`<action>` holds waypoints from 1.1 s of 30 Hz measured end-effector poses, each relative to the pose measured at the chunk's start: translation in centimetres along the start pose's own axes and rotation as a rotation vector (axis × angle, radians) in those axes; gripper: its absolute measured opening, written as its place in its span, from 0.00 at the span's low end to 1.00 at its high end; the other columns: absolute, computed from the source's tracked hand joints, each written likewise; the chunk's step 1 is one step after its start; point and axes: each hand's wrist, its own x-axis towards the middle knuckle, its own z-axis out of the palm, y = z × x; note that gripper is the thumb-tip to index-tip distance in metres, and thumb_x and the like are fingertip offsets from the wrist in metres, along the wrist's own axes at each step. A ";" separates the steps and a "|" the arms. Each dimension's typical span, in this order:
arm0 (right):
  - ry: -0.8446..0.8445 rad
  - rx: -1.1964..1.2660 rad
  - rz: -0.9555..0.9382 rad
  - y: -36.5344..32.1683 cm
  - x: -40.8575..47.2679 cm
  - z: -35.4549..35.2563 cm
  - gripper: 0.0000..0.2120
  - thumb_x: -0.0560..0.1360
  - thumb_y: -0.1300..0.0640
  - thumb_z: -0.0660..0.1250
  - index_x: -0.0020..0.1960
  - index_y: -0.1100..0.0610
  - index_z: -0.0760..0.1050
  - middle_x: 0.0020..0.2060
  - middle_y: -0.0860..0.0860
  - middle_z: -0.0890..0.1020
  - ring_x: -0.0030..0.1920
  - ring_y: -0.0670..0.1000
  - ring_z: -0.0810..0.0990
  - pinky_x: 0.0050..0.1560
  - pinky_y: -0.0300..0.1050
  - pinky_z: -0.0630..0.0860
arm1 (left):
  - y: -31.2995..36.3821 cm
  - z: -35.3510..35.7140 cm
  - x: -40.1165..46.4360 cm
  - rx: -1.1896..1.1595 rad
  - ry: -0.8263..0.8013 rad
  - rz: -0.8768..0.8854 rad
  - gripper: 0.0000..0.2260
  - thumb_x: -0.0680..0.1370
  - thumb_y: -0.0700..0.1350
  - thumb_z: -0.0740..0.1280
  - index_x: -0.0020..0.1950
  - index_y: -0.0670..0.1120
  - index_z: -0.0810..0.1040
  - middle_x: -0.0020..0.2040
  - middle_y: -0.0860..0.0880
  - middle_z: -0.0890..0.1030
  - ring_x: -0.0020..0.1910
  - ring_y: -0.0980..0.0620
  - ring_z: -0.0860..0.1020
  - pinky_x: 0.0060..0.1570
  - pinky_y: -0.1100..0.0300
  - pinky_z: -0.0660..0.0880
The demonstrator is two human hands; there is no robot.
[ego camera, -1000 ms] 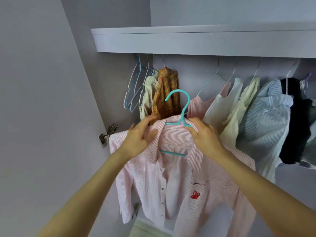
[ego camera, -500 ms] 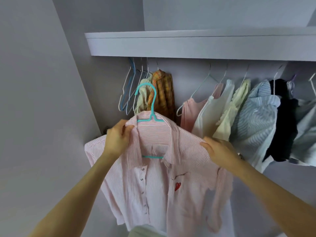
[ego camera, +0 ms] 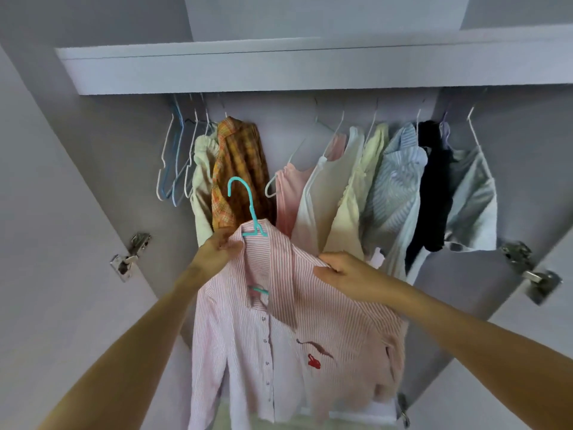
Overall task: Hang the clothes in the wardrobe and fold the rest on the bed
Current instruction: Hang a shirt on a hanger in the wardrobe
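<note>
Plainly, the move ahead turned on the gap between hook and rail. The pink striped shirt (ego camera: 279, 321) hung on a teal hanger (ego camera: 248, 209) held up in front of the open wardrobe, with the hook pointing upward and curling to the left, well below the shelf (ego camera: 217, 69). The rail itself was hidden behind that shelf's front edge, so the hook lay low and short of it. The left hand (ego camera: 217, 252) was nearer the hook, its fingers closed around the collar just beneath the hanger's neck. The right hand (ego camera: 344, 271) pinched the shirt's shoulder out to the side, its long line sloping down to the right. In my judgement, the likeliest free slot was the gap between the plaid shirt (ego camera: 238, 169) and the pink top (ego camera: 291, 197), straight above the hook. No brand or readable writing showed; only a small red emblem (ego camera: 313, 361) marked the chest.
</note>
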 end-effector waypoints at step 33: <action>0.200 -0.186 0.257 -2.2 1.7 2.6 0.15 0.79 0.56 0.55 0.33 0.51 0.60 0.32 0.46 0.68 0.35 0.47 0.70 0.38 0.42 0.66 | 4.8 -0.3 7.4 1.645 -0.066 0.283 0.32 0.78 0.46 0.56 0.76 0.56 0.41 0.77 0.49 0.36 0.74 0.39 0.34 0.71 0.38 0.45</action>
